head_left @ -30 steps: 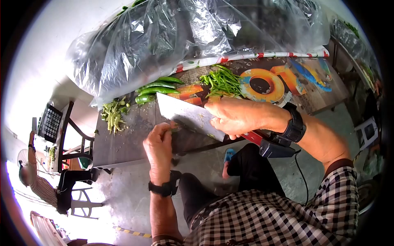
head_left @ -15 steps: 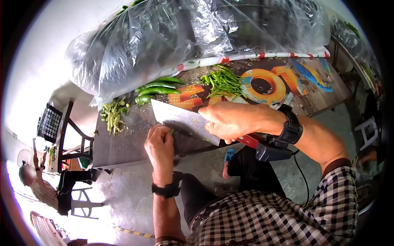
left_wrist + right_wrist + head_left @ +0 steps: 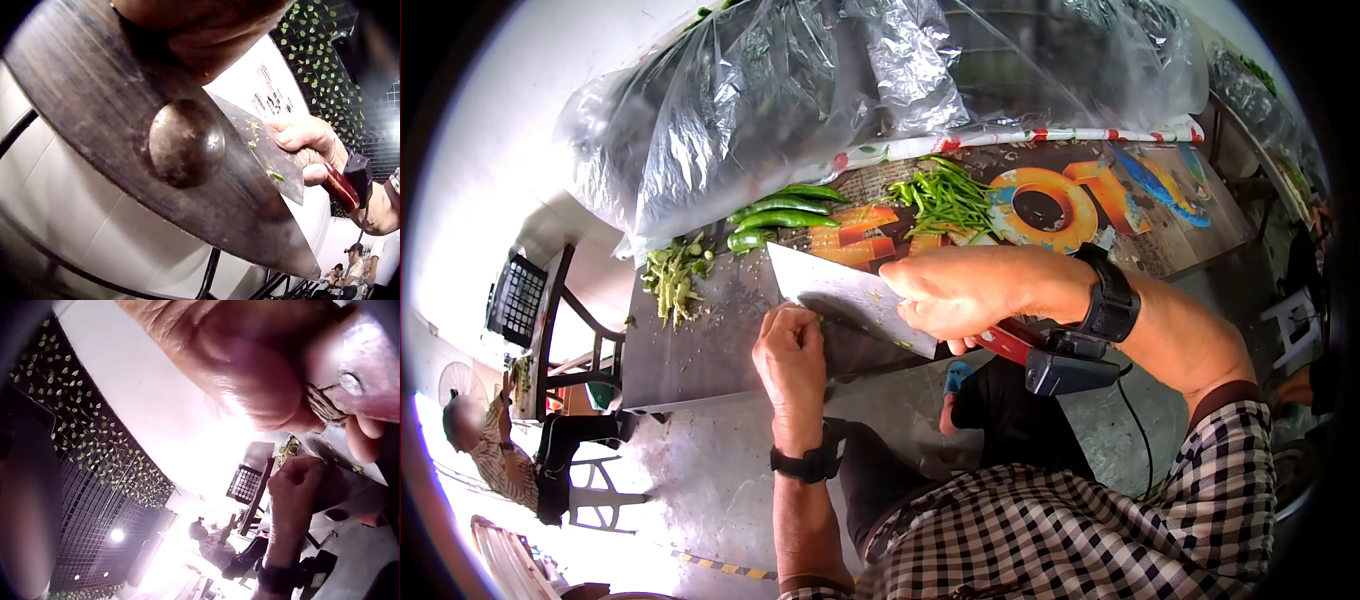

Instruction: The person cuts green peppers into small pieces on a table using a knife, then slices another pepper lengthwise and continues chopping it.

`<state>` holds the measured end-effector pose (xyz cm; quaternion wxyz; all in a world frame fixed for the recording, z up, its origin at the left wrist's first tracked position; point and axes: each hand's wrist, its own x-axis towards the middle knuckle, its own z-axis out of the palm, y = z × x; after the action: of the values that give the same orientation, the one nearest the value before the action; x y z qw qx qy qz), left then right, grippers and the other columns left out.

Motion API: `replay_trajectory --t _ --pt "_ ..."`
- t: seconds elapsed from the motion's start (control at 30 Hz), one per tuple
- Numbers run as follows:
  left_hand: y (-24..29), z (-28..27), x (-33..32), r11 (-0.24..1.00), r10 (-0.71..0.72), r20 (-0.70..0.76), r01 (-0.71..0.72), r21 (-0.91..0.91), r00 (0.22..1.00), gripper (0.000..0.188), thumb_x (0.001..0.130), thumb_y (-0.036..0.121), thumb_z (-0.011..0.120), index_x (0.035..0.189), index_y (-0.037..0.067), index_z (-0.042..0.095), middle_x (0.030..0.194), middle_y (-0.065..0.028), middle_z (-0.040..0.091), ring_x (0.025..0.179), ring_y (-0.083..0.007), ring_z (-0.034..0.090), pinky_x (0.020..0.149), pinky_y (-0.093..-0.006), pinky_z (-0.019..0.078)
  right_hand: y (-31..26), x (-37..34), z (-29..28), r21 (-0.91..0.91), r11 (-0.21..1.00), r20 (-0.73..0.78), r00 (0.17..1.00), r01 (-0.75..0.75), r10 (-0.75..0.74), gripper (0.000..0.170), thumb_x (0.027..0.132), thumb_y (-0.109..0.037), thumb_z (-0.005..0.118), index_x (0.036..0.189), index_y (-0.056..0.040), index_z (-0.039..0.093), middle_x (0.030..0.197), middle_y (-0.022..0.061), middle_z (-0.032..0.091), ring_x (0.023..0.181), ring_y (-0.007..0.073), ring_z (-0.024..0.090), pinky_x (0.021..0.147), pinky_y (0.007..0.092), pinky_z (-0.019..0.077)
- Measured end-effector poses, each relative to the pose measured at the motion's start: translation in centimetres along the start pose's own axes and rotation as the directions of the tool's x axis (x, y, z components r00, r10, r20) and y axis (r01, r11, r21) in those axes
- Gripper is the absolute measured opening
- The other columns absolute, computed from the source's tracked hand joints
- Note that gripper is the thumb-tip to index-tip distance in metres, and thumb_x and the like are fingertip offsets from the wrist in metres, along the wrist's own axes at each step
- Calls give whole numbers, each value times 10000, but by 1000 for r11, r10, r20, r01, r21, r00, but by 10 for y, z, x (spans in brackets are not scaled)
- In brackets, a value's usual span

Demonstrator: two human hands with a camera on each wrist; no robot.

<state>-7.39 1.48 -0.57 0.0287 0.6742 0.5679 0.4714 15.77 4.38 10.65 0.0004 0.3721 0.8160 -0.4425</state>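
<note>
My right hand (image 3: 955, 295) grips a broad cleaver (image 3: 850, 295) by its red handle (image 3: 340, 187), which has cord wound at the blade end. Green bits stick to the blade, held slanting over the table's near edge. Just left of the blade, my left hand (image 3: 790, 355) has its fingers curled, and a small green piece (image 3: 821, 320) shows at the fingertips; the rest of it is hidden. Beyond the cleaver lie several large green chilies (image 3: 785, 215) and a heap of thin green strips (image 3: 945, 200). Pale green trimmings (image 3: 672, 280) are piled to the left.
A large clear plastic bag (image 3: 800, 110) covers the table's far side. The dark table (image 3: 690, 360) ends just before my knees. Another person (image 3: 490, 440) sits at far left, near a black crate (image 3: 520, 300). A cable (image 3: 1140, 430) hangs below my right wrist.
Over the first half second the cleaver and right hand shifted slightly left and nearer to me, and the left hand turned a little. Since then both hands have stayed nearly still.
</note>
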Motion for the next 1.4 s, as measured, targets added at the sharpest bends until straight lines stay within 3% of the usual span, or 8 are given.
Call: replay_trajectory --t 0.13,0.37,0.6,0.77,1.03,1.1,1.23,1.4 --pt "-1 -1 1 1000 1 12 -1 -17 1000 75 781 -90 628 810 -20 629 813 -77 641 658 -129 583 608 -260 483 8 10 1 130 988 20 996 78 -81 238 908 -138 397 941 93 441 672 173 611 597 251 687 496 356 519" --pt "-1 -2 0 999 -27 26 26 36 999 91 782 -78 636 851 -21 652 846 -100 657 699 -182 621 658 -280 504 -6 31 -8 -108 994 56 998 29 -23 226 888 -113 404 907 107 449 648 185 601 564 262 675 479 365 520" --pt "2 -2 -3 1000 19 -61 -20 -20 998 181 815 -54 613 967 7 689 993 -111 677 848 -224 657 751 -298 521 -10 -14 -15 -14 998 -246 967 63 -64 181 921 -93 433 856 76 434 606 153 572 516 229 643 485 359 517" --pt "-7 0 -10 945 -229 -308 135 -297 923 214 868 -38 579 1060 14 656 1114 -111 642 945 -234 632 772 -294 523 -19 -16 -3 4 1000 -153 988 -10 10 182 933 -111 433 850 50 416 629 127 564 538 211 644 481 345 498" --pt "6 -9 -9 991 -104 -234 82 -104 967 147 865 -11 576 981 18 661 1063 -123 660 956 -283 650 806 -338 525 7 3 -8 68 996 38 998 56 -59 203 926 -135 401 908 64 440 619 148 580 552 223 659 471 343 512" --pt "7 -6 -7 987 -134 -219 110 -116 966 107 851 -15 590 914 18 670 1010 -125 680 932 -285 663 801 -348 527 22 7 -20 68 997 4 999 -43 43 302 899 -119 385 1069 103 499 658 123 607 562 204 667 467 319 527" --pt "6 -5 -9 996 -73 -217 61 -63 973 81 848 -5 611 896 21 670 985 -122 686 924 -285 663 799 -360 525 31 -12 -45 32 986 -241 956 -163 166 255 910 -108 428 1072 62 525 723 140 635 570 197 664 485 330 535" --pt "11 -4 -8 999 -42 -194 35 -42 980 86 856 -2 594 909 11 660 959 -119 684 902 -280 661 807 -350 516 59 -23 -51 -416 903 -622 758 -109 -195 228 876 -83 482 1051 42 558 668 187 623 569 225 658 512 402 509"
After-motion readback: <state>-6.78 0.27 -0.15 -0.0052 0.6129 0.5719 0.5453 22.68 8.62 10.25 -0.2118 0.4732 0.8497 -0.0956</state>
